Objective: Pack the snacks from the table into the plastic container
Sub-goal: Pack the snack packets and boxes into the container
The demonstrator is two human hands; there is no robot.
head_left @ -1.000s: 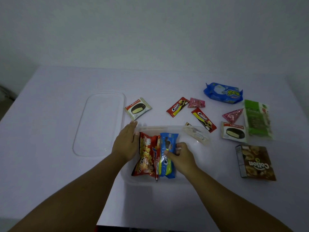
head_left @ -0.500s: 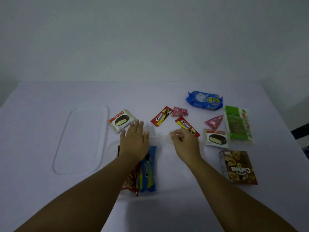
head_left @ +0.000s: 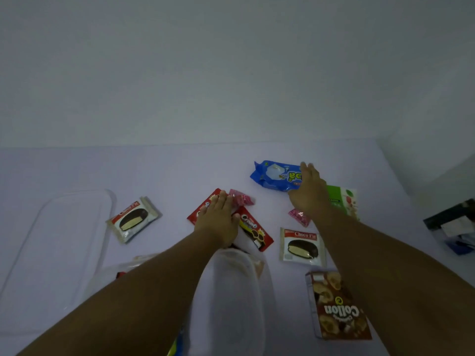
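On the surface beyond the plastic container, left hand flat, fingers straight, on a red cookie packet, right hand open, fingers straight, over the blue snack bag, other snacks around them.

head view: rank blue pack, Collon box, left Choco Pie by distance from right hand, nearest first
1. Blue pack: under the right hand's fingers, far side.
2. Collon box: near side, right of the container.
3. Left Choco Pie: far left, beside the lid.
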